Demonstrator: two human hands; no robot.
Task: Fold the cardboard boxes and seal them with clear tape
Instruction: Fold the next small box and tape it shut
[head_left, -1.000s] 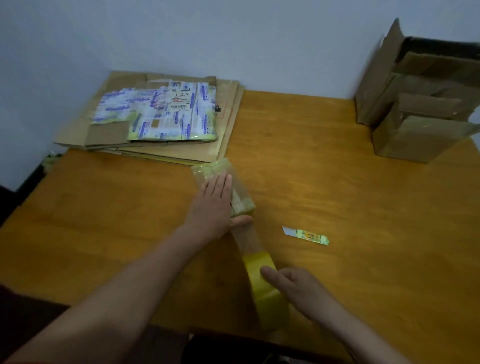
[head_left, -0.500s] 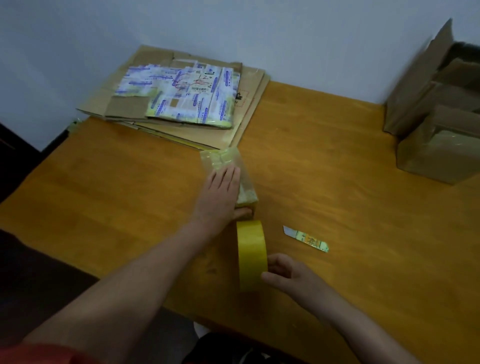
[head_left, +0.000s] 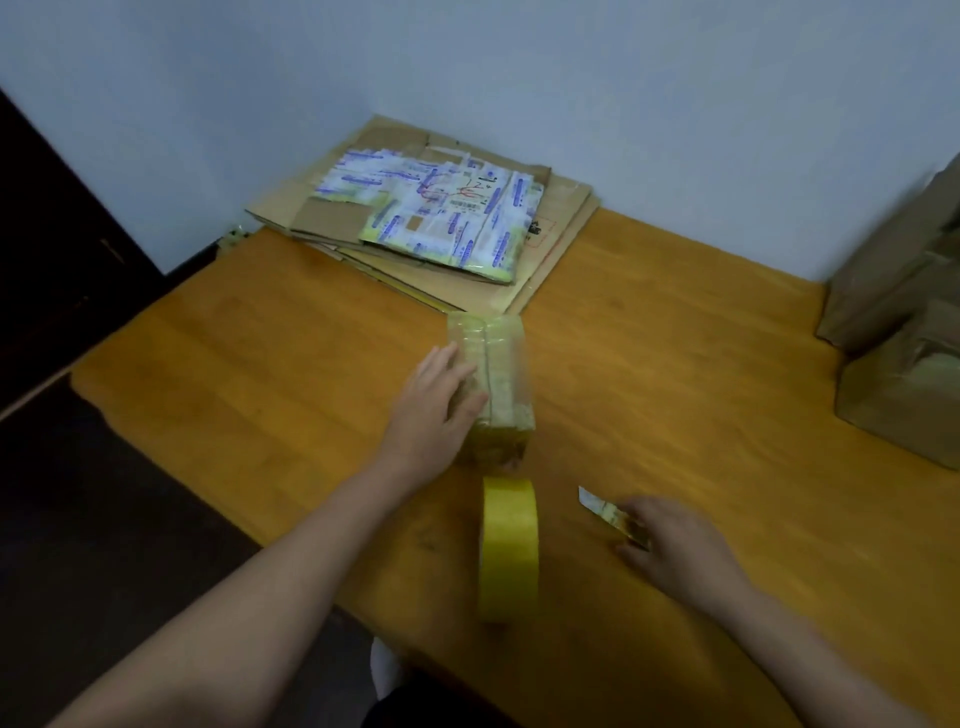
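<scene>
A small cardboard box (head_left: 506, 374) wrapped in shiny clear tape lies in the middle of the wooden table (head_left: 701, 374). My left hand (head_left: 436, 410) rests flat on its left side with the fingers straight. Just in front of the box, a yellowish roll of tape (head_left: 509, 551) stands on edge by itself, with no hand on it. To its right lies a small utility knife (head_left: 597, 506) with its blade pointing away to the left. My right hand (head_left: 675, 545) covers the knife's handle end and pinches it between fingers and thumb.
A stack of flattened cardboard (head_left: 550, 260), its top sheet covered in printed labels, lies at the back against the wall. Folded brown boxes (head_left: 904, 374) are piled at the right edge. The table's left edge drops to a dark floor.
My right hand has let go of the tape roll and moved right onto the utility knife. The roll now stands alone. My left hand stays on the box.
</scene>
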